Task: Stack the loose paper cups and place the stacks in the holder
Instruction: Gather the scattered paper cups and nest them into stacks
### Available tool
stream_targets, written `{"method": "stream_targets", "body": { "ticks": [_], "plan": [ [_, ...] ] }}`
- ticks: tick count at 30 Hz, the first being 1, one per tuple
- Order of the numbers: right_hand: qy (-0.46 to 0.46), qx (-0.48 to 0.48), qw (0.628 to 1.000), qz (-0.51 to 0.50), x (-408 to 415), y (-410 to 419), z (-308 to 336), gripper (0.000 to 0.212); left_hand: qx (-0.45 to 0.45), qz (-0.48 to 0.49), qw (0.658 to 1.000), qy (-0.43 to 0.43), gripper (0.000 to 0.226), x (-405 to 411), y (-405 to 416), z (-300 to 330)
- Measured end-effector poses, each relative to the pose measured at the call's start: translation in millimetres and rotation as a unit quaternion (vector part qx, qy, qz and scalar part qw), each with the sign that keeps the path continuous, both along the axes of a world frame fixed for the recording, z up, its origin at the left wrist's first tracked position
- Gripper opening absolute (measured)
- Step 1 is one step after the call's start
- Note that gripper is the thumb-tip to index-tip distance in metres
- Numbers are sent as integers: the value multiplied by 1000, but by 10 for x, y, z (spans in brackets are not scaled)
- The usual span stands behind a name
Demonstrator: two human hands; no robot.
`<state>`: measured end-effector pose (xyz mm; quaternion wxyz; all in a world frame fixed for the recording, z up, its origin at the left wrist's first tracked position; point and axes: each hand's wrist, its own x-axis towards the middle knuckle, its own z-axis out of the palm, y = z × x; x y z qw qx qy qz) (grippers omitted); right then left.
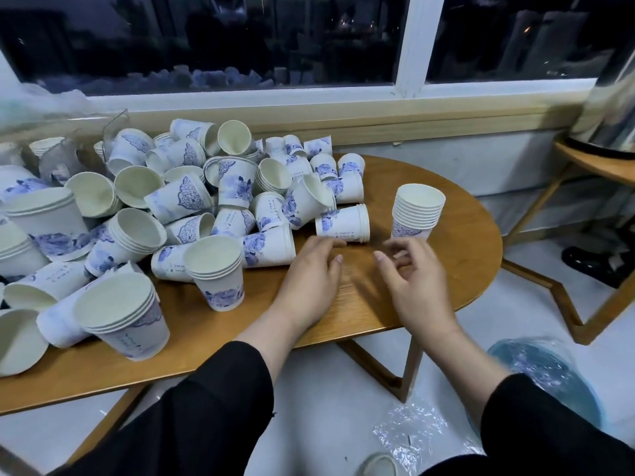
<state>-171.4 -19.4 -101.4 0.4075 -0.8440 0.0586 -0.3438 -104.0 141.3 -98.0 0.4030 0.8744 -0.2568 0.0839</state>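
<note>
Both hands hover over the near right part of the wooden bench [464, 269], and neither one has a cup. The left hand [311, 269] reaches forward with its grip loose, fingers relaxed and lightly bent, fingertips just beside a short stack lying on its side [343, 223] with its mouth turned right. The right hand [412, 280] is slightly blurred, its grip spread and empty, fingers loosely curved, just near of the upright stack [417, 211] that stands alone on the right of the bench.

To the left, a big heap of loose paper cups [206, 187] covers the bench, white with blue flower prints, some upright, many tipped over, several already nested in short stacks. One such short stack [216, 273] stands upright at the near edge of the heap, left of the left hand. A clear holder [115, 127] shows at the far left behind the heap, partly hidden by cups.

Black sleeves [220, 389] cover both forearms. On the floor at the near right lie crumpled clear plastic [409, 431] and a blue plastic-covered bin [543, 369]. A dark window [240, 39] runs along the far wall.
</note>
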Motion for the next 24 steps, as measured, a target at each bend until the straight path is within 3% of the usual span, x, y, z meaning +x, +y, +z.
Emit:
{"method": "stream_targets", "body": {
  "ticks": [4,6,10,14,19,24],
  "plan": [
    [124,19,992,-12,344,147,13,53,-9,-3,1000,21,30,-33,38,5],
    [160,32,986,-26,490,189,48,60,-14,-17,999,32,33,-66,79,-1],
    [148,81,983,-66,644,302,128,34,-51,-36,996,61,32,-111,138,-46],
    [116,115,984,-68,612,364,134,13,-70,-30,996,35,28,-199,198,-38],
    [61,90,993,-36,252,390,139,14,-89,52,985,-135,33,-325,269,66],
    [20,32,999,-2,-5,376,294,18,-20,33,992,-124,49,-344,234,64]
  ]
}}
